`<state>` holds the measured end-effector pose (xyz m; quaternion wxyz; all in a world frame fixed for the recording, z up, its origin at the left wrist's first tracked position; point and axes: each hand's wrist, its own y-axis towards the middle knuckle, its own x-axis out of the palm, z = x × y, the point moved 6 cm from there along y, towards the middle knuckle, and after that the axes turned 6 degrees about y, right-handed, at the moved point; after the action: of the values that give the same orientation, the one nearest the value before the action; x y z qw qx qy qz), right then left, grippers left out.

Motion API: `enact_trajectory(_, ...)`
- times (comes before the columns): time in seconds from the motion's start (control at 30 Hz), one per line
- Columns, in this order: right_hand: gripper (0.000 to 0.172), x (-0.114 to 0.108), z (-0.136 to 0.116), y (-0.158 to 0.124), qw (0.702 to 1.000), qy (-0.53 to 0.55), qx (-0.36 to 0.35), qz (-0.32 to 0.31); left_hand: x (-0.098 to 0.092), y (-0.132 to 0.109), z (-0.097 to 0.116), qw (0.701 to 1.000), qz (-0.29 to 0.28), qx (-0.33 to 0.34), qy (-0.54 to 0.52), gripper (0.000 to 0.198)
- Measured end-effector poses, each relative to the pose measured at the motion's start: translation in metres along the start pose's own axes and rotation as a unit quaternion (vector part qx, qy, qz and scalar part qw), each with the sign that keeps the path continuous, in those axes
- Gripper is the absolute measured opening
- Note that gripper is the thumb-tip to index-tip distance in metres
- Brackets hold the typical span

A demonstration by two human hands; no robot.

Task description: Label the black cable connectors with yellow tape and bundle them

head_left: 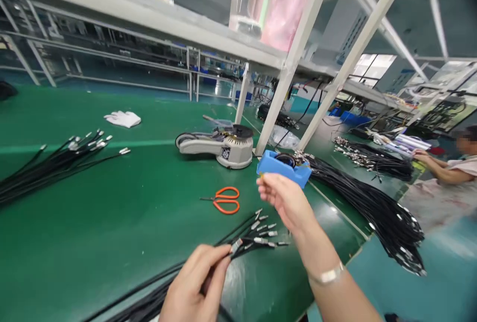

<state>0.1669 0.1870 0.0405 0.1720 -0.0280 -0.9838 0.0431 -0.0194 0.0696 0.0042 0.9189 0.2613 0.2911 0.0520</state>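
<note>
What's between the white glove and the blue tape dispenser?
A grey machine with a rounded base, seen in the head view.

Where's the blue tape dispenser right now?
In the head view, the blue tape dispenser is right of centre, just beyond the right hand, between the grey machine on its left and the long black cable bundle on its right.

Setting: factory workshop, by all signs. Evidence: long green worktop (pixel 156 175) across mid-frame; bundles of black cables (pixel 151 302) with metal ends at lower centre, left and right; blue tape dispenser (pixel 267 163) right of centre; pale metal shelf (pixel 149 19) along top; strip light (pixel 435 9), upper right; co-worker (pixel 460 170) at right edge.
</note>
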Motion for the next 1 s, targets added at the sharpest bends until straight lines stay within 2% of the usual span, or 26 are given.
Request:
enact_trajectory(0.07,0.027,-0.007,0.026,-0.060,1.000,0.003,0.000,-0.013,-0.003,0.002,0.005,0.999,0.007,-0.039,-0.004,0.015)
enact_trajectory(0.13,0.030,-0.014,0.052,-0.104,1.000,-0.005,0.016,0.019,-0.003,0.004,0.010,0.998,0.009,-0.064,-0.015,0.015)
enact_trajectory(0.23,0.034,-0.011,0.078,-0.135,0.999,-0.010,0.014,0.032,-0.001,0.004,0.015,0.997,0.000,-0.072,-0.030,0.014)
enact_trajectory(0.4,0.036,0.002,0.082,-0.143,1.000,0.000,-0.013,0.009,-0.001,0.000,0.022,0.999,-0.001,-0.029,-0.013,0.015)
enact_trajectory(0.63,0.037,0.003,0.084,-0.160,1.000,0.018,-0.021,-0.003,-0.003,-0.007,0.034,0.998,0.025,0.055,0.034,0.012)
enact_trajectory(1.0,0.039,0.006,0.092,-0.164,0.999,0.030,-0.027,-0.007,-0.004,-0.013,0.033,0.995,0.025,0.090,0.041,0.013)
